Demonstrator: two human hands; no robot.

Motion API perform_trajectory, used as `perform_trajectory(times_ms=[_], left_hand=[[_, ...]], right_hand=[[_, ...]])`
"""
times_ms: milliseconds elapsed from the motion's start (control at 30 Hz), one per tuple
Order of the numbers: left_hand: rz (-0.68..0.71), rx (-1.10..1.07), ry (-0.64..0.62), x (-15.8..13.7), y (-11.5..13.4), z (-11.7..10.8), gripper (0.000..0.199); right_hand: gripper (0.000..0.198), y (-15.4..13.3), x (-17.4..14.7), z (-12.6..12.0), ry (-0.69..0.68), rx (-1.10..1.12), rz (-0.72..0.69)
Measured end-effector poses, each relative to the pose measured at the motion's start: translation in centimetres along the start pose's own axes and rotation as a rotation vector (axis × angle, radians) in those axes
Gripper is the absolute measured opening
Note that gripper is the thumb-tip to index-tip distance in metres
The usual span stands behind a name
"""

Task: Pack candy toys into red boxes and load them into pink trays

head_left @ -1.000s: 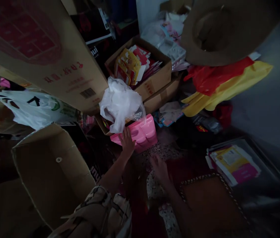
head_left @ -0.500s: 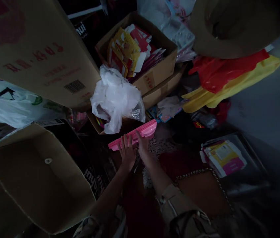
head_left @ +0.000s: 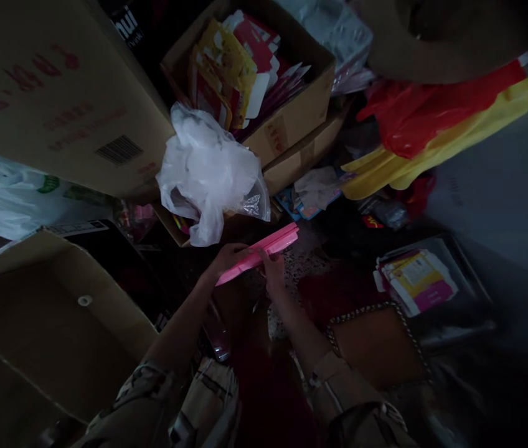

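A long, flat pink bundle (head_left: 280,238) with a partly glossy surface is held in front of me, slanting up to the right; its exact kind is hard to make out in the dim light. My left hand (head_left: 229,258) closes around its left part, with the fingers mostly hidden behind it. At its near side, my right hand (head_left: 272,267) grips it with the thumb on top. Just beyond the bundle, a crumpled white plastic bag (head_left: 212,168) lies over a small open box.
An open cardboard box (head_left: 53,274) stands at left, a tall carton (head_left: 119,112) behind it. Farther back, a box (head_left: 287,134) holds folded packaging. Red plastic (head_left: 432,118) and yellow plastic hang at right, above flattened cartons (head_left: 418,280) on a dark glossy surface.
My left hand has gone from spread fingers lying on the pink bundle to gripping it from its left side. The bundle has turned slightly, and my view has shifted a little.
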State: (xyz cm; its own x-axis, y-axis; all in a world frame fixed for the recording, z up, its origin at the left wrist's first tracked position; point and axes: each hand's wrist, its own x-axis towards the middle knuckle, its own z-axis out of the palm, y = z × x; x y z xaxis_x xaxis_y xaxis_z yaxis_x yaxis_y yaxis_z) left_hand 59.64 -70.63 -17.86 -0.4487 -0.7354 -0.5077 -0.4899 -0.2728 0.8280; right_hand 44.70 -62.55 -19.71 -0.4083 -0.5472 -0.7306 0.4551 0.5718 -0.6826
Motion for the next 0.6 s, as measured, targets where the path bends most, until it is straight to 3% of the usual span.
perform_trajectory(times_ms=[133,400,600], left_hand=[[-0.004,-0.087,-0.08,-0.4,-0.3,0.4,0.047],[0.124,0.081,0.125,-1.0,-0.5,2.6,0.031],[0.146,0.169,0.19,-1.5,-1.0,3.8,0.025]], right_hand=[[0.06,0.3,-0.3,-0.9,0.025,0.018,0.003],[0.06,0.5,-0.4,-2.1,0.016,0.019,-0.014],[0.061,0.7,-0.6,-2.5,0.012,0.021,0.008]])
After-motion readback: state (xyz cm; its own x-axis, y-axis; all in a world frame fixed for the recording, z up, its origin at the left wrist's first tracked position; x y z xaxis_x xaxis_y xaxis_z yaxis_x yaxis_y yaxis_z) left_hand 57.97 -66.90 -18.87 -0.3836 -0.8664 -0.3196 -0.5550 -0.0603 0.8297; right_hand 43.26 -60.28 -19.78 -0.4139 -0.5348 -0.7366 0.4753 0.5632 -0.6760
